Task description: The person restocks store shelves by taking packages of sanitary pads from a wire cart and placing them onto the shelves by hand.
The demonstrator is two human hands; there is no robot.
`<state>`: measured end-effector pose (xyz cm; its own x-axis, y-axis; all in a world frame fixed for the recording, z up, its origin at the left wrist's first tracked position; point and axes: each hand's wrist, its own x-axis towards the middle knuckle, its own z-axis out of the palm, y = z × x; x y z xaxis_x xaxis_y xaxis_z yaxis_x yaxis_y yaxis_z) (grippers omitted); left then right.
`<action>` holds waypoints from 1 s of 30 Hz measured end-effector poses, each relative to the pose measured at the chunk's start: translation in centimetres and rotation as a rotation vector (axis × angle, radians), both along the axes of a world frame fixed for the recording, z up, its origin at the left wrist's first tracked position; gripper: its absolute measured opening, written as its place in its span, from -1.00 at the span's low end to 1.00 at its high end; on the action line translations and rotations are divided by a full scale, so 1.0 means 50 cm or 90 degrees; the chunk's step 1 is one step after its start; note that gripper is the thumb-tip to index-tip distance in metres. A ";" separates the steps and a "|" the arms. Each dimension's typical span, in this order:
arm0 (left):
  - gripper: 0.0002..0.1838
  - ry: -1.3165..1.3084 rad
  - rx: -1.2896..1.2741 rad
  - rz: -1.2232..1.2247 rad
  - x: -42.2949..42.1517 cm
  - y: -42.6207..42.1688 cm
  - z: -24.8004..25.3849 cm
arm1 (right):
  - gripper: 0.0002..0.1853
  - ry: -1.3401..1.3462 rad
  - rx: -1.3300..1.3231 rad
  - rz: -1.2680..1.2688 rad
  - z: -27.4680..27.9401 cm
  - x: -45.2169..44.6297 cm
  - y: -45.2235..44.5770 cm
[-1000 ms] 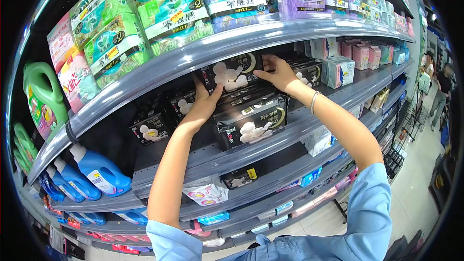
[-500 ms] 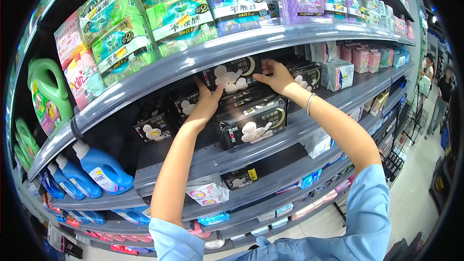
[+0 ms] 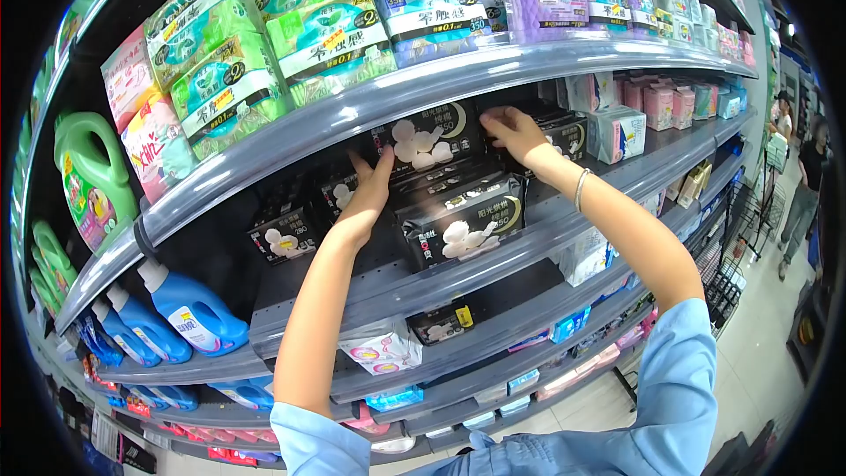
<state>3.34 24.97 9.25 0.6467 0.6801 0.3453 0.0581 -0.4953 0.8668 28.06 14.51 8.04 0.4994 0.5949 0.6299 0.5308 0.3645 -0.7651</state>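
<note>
A black sanitary pad pack (image 3: pixel 432 139) with white cotton pictures lies on top of a matching lower black pack (image 3: pixel 463 222) on the middle shelf. At the left end of the top pack is my left hand (image 3: pixel 370 189), its fingers apart and one fingertip against or just before the front face. My right hand (image 3: pixel 522 137) is beside the pack's right end, fingers bent, thumb apart from them, with a small gap to the pack. More black packs (image 3: pixel 284 236) stand left of my left hand, and others (image 3: pixel 566 137) right of my right hand.
Above, the upper shelf edge (image 3: pixel 405 84) overhangs, bearing green pad packs (image 3: pixel 216 79) and purple packs (image 3: pixel 548 0). Blue detergent bottles (image 3: pixel 194 313) and a green bottle (image 3: pixel 95 181) stand at the left. Two people and a wire rack (image 3: pixel 723 278) are at the right.
My right hand has let go of the top pack's right end and drawn off to the right. My left hand has shifted slightly, its grip loosened. The packs stay stacked.
</note>
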 end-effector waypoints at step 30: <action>-0.42 -0.341 -0.500 -0.087 0.006 -0.126 -0.026 | -0.40 0.656 -0.055 0.215 -0.029 -0.135 -0.077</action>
